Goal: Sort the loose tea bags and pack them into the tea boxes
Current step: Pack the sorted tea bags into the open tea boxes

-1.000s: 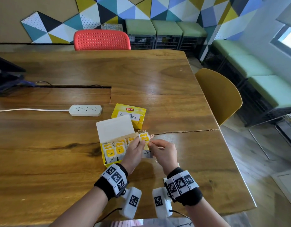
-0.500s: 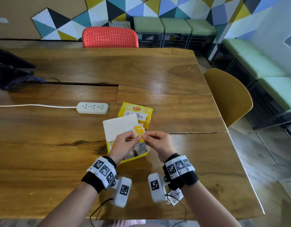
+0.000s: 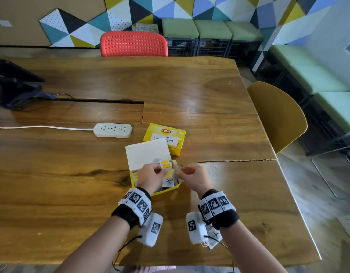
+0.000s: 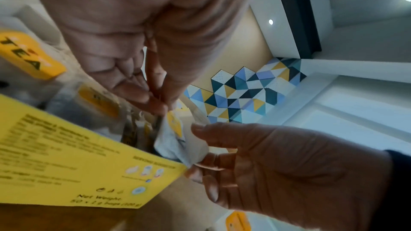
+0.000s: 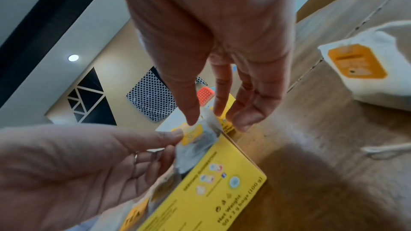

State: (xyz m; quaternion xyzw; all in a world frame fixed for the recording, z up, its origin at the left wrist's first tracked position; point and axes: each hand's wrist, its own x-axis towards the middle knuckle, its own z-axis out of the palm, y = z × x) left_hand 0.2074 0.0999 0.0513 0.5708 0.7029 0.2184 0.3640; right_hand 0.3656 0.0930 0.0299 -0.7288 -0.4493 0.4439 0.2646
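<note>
An open yellow tea box [image 3: 175, 187] [image 4: 89, 164] [image 5: 211, 191] stands in front of me, its white lid [image 3: 148, 152] tipped back, with several tagged tea bags [image 4: 98, 101] upright inside. Over its right end both hands hold one tea bag [image 3: 167, 168] [image 4: 177, 140] [image 5: 195, 140], its lower part down in the box. My left hand [image 3: 159, 170] [image 4: 160, 104] pinches the bag's top. My right hand [image 3: 180, 172] [image 5: 203, 117] pinches its right edge between thumb and fingers. A closed Lipton box [image 3: 164, 138] lies behind. One loose tea bag [image 3: 214, 236] [image 5: 367, 69] lies under my right wrist.
A white power strip [image 3: 113, 130] with its cord lies left of the boxes on the wooden table [image 3: 209, 95]. A dark device [image 3: 14, 83] sits at the far left. A yellow chair [image 3: 276, 117] stands at the right edge, a red chair [image 3: 133, 43] at the far side.
Both hands have kept hold of the tea bag, lifted it above the box, then lowered it into the box's right end. The head view has shifted slightly.
</note>
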